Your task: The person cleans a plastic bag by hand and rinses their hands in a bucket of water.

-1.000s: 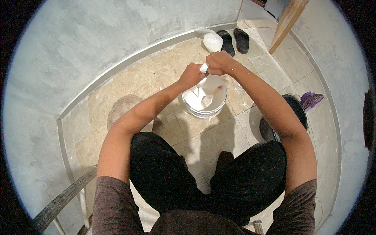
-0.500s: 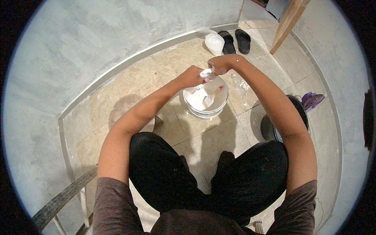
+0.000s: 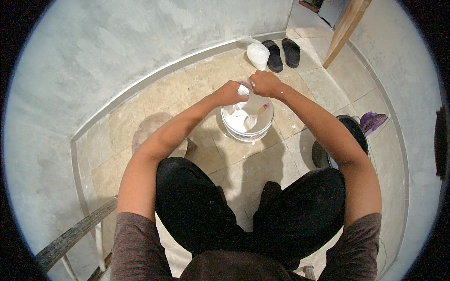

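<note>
Over the far rim of a white bucket (image 3: 251, 137), my two hands are close together. My left hand (image 3: 230, 92) is closed round a crumpled white plastic bag (image 3: 243, 90), part of which bulges out by the thumb. My right hand (image 3: 266, 84) is closed beside it, fingers bent toward the bag; they seem to pinch its other end, though the fingertips are hidden. White smears mark the right fingers. Inside the bucket lies white material (image 3: 238, 120). A pale tool with a red mark on its handle (image 3: 263, 110) leans there against the inner wall.
Behind the hands stand a tied clear bag of white material (image 3: 258, 55) and black slippers (image 3: 292, 53). A round stool-like top (image 3: 147, 127) is left, and a black bucket (image 3: 354, 129) with a purple item (image 3: 373, 122) right. A wooden post (image 3: 346, 35) rises far right.
My right hand has turned and come down slightly, its wrist now less bent. The bag's white bulge has moved slightly within my left hand's grip.
</note>
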### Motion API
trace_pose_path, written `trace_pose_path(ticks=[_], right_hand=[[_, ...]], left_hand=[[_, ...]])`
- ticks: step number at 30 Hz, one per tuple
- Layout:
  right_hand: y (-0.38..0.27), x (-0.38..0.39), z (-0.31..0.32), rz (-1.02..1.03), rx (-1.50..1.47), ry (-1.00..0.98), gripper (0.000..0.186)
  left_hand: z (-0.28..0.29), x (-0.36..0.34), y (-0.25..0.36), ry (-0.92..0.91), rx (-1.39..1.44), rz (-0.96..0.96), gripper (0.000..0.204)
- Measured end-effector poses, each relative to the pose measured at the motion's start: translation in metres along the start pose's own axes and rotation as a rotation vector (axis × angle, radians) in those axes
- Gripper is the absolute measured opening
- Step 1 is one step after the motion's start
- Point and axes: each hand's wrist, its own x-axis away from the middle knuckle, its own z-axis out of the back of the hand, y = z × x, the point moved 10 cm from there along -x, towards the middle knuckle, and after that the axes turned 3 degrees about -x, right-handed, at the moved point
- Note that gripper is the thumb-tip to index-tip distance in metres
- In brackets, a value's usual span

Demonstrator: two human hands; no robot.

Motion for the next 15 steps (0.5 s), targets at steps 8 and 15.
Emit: trace_pose_path(ticks=[8,15], right_hand=[[0.008,-0.004,-0.012,-0.044,-0.169,-0.146,0.053],[0.022,0.011,-0.020,-0.221,-0.415,-0.525,0.041]], left_hand=[[-0.003,0.001,-0.004,-0.023,-0.049,-0.016,0.028],[-0.010,0.004,-0.015,-0.110,-0.129,0.036,0.029]])
